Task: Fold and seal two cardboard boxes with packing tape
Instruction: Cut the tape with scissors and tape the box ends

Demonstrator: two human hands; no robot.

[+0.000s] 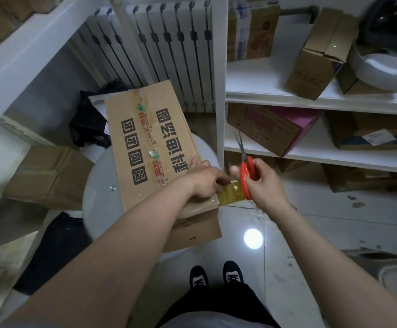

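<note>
A brown cardboard box (143, 143) with black printed characters lies on a round white table (100, 185), a taped seam running along its top. My left hand (204, 181) pinches the yellowish packing tape (230, 194) at the box's near right corner. My right hand (261, 183) grips red-handled scissors (246, 166), blades pointing up and away, just right of the tape. Whether a roll hangs behind my hands is hidden.
A second folded box (48, 174) sits on the floor left of the table. White shelves (311, 100) on the right hold several cardboard boxes. A radiator (169, 50) stands behind. Dark cloth (88, 124) lies behind the table. My shoes (216, 275) stand on glossy tile.
</note>
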